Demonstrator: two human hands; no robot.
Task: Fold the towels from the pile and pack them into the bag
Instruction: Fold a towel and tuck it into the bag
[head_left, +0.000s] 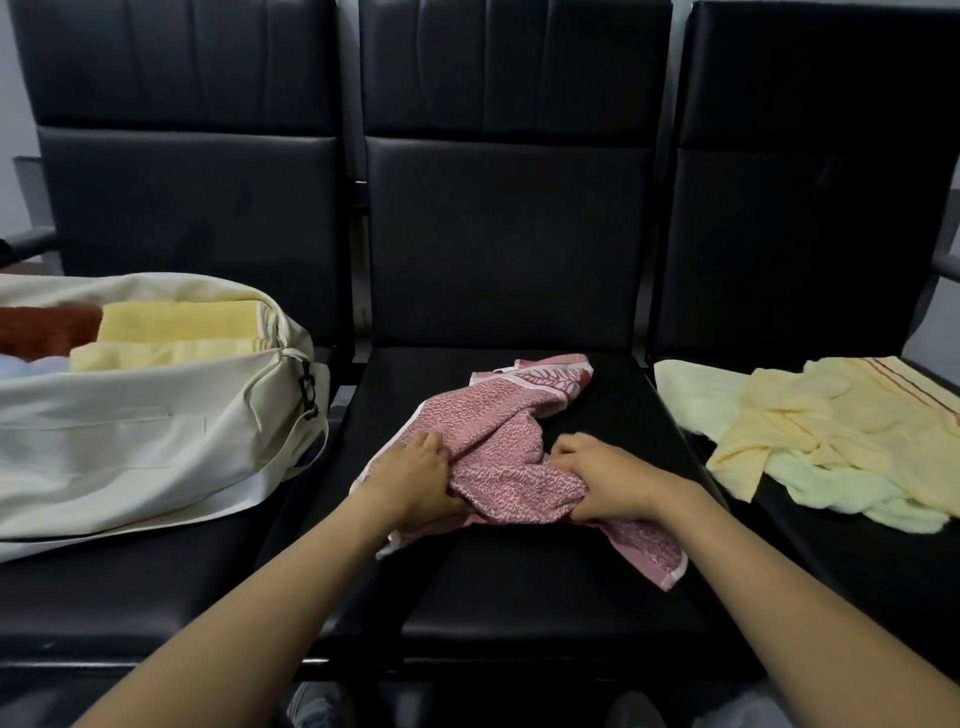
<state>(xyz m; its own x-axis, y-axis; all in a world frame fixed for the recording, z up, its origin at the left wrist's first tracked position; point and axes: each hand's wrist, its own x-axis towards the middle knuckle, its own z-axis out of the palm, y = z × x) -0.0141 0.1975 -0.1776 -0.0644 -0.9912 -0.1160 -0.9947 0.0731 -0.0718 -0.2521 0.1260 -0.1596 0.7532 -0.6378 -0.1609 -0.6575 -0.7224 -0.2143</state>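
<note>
Two bare forearms reach in from the near edge over the middle seat (519, 597), whose near half lies bare up to its front edge. Just beyond, the left hand (415, 473) curls its fingers into a fold of the pink towel (498, 431), and the right hand (602, 478) is bunched in a fist around the cloth close beside it. That towel lies crumpled on the middle seat. One white-hemmed corner trails near and right, and its patterned end reaches toward the backrest, with dark seat showing on both sides.

On the left seat the cream bag (156, 415) lies on its side, its right end bulging over the gap between seats. Its open top shows two folded yellow towels (176, 322), a rust towel (47, 327) and something pale blue at the far left.

On the right seat the pile (841, 415) sprawls unfolded, yellow cloth over pale green, its left edge at that seat's left edge.
</note>
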